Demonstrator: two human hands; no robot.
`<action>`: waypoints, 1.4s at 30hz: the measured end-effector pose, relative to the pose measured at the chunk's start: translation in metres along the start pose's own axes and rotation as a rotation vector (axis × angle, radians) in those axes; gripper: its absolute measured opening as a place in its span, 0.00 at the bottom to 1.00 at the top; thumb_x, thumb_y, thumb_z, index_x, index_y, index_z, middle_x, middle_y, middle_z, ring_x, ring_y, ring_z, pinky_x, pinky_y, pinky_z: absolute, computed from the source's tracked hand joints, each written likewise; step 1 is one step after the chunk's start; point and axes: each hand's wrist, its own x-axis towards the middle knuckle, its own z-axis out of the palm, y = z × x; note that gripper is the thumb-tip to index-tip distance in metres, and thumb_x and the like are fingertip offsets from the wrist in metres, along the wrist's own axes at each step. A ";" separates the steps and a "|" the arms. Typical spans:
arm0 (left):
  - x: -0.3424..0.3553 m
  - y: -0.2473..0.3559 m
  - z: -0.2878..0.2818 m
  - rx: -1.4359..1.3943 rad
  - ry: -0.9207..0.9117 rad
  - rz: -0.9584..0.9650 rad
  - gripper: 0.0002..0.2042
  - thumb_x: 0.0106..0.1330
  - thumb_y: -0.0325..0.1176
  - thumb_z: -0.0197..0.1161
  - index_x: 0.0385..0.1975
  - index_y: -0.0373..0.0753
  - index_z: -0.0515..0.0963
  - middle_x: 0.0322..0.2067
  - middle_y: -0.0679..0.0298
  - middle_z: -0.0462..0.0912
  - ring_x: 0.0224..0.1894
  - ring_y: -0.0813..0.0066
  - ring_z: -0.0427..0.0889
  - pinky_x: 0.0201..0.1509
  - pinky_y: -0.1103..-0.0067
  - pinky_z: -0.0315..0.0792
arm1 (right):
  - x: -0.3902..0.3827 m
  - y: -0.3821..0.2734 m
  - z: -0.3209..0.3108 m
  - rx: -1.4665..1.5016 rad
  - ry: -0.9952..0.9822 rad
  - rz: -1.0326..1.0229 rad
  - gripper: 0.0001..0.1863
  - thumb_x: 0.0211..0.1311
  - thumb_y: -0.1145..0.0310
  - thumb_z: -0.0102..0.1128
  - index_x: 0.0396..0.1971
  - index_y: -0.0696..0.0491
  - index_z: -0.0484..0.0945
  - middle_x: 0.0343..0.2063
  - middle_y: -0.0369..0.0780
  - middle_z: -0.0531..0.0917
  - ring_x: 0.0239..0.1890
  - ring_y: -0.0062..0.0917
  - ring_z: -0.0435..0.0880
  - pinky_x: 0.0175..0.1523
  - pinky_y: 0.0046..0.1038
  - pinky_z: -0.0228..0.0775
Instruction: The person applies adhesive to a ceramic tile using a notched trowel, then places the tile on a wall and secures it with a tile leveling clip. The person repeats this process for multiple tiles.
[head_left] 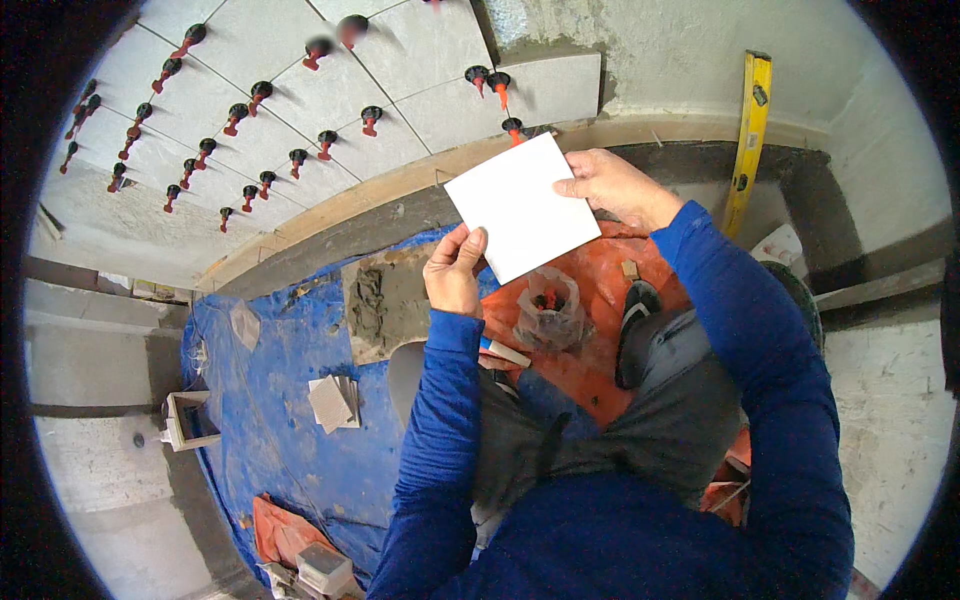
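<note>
My left hand (454, 268) grips the lower left edge of a white square tile (522, 208), with the thumb on its face. My right hand (610, 188) pinches the same tile at its upper right side. The tile is tilted, held in the air. Behind it the wall carries rows of light grey tiles (440, 117) with several black-and-red levelling clips (370, 120), above a wooden batten (390, 177). Below the tile are a plastic bag with red pieces inside (548, 310) and a white-handled tool (505, 350), partly hidden by my arm.
A yellow spirit level (747, 140) leans at the right wall. A mortar-smeared board (380, 305), a small tile stack (333, 400) and a box (195, 420) lie on a blue tarp (260, 470). An orange sheet (600, 380) is under my feet. A clear container (322, 565) sits lower left.
</note>
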 end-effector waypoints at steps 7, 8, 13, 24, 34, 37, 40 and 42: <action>-0.002 0.000 0.001 -0.054 0.012 -0.045 0.14 0.68 0.28 0.69 0.51 0.31 0.81 0.42 0.61 0.87 0.42 0.75 0.85 0.47 0.75 0.81 | -0.008 -0.012 -0.006 -0.093 0.007 0.009 0.17 0.65 0.73 0.63 0.52 0.65 0.79 0.44 0.43 0.87 0.44 0.25 0.85 0.52 0.27 0.76; -0.002 0.000 0.001 -0.063 -0.002 -0.045 0.14 0.68 0.28 0.69 0.51 0.32 0.82 0.42 0.62 0.87 0.42 0.75 0.85 0.47 0.75 0.81 | -0.009 -0.012 -0.006 -0.092 0.007 0.007 0.17 0.65 0.74 0.63 0.51 0.66 0.79 0.44 0.43 0.87 0.44 0.25 0.85 0.51 0.27 0.76; -0.002 -0.004 -0.001 -0.086 -0.047 -0.039 0.13 0.69 0.30 0.69 0.50 0.33 0.82 0.41 0.64 0.87 0.40 0.77 0.84 0.45 0.77 0.80 | -0.013 -0.012 -0.004 -0.073 -0.003 -0.004 0.18 0.63 0.74 0.63 0.52 0.65 0.79 0.44 0.44 0.87 0.44 0.25 0.85 0.51 0.28 0.77; -0.012 -0.022 0.004 0.129 -0.073 0.085 0.09 0.70 0.28 0.66 0.47 0.34 0.83 0.34 0.68 0.84 0.32 0.83 0.78 0.36 0.83 0.74 | -0.006 0.005 0.003 -0.404 0.311 -0.185 0.35 0.46 0.74 0.76 0.57 0.55 0.73 0.43 0.48 0.85 0.47 0.40 0.85 0.56 0.37 0.76; -0.014 -0.039 0.006 0.596 -0.178 0.428 0.06 0.67 0.21 0.65 0.42 0.31 0.81 0.32 0.67 0.77 0.34 0.80 0.74 0.40 0.82 0.71 | -0.021 -0.010 0.023 -1.196 0.148 -0.349 0.21 0.50 0.66 0.75 0.47 0.47 0.84 0.46 0.42 0.85 0.54 0.41 0.82 0.58 0.42 0.73; -0.023 -0.035 0.014 0.619 -0.184 0.412 0.05 0.68 0.21 0.64 0.41 0.31 0.81 0.34 0.65 0.78 0.36 0.79 0.75 0.44 0.81 0.72 | -0.026 -0.014 0.025 -1.116 0.104 -0.313 0.21 0.50 0.66 0.75 0.47 0.48 0.84 0.44 0.45 0.86 0.51 0.44 0.83 0.56 0.43 0.74; -0.026 -0.019 0.027 0.683 -0.136 0.395 0.09 0.69 0.22 0.63 0.47 0.31 0.81 0.39 0.64 0.81 0.41 0.76 0.79 0.49 0.79 0.74 | -0.031 -0.026 0.014 -1.061 0.096 -0.330 0.21 0.51 0.66 0.75 0.47 0.49 0.85 0.42 0.46 0.87 0.51 0.44 0.84 0.55 0.43 0.75; -0.029 0.001 0.028 0.501 -0.135 0.496 0.12 0.69 0.22 0.63 0.52 0.32 0.79 0.43 0.62 0.82 0.45 0.73 0.81 0.52 0.78 0.75 | -0.037 -0.039 -0.004 -1.110 0.149 -0.405 0.21 0.51 0.66 0.74 0.48 0.50 0.85 0.41 0.49 0.87 0.49 0.44 0.85 0.54 0.44 0.76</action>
